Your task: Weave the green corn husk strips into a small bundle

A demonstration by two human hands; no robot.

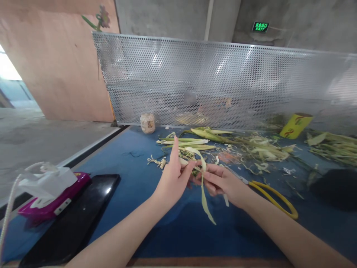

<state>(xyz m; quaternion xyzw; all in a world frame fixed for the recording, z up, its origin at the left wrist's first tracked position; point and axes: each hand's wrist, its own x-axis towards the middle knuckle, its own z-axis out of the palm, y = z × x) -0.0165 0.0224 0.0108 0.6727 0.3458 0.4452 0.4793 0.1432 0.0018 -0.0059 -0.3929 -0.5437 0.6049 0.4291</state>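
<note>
Both my hands meet above the blue table [139, 186], working pale green leaf strips [205, 197]. My left hand [173, 178] pinches a small woven bundle of strips between thumb and fingers, its index finger pointing up. My right hand [223, 182] closes around the same strips from the right; one long strip hangs down from it toward the table. What lies inside the bundle is partly hidden by my fingers.
More leaves [195, 141] and scraps [264, 149] lie at the back, by a perforated metal screen [223, 82]. Yellow-handled scissors [276, 199] rest right of my hand. A black phone [72, 219], a magenta tissue pack [50, 197], a small jar [147, 123] and a yellow cylinder [295, 125] also stand here.
</note>
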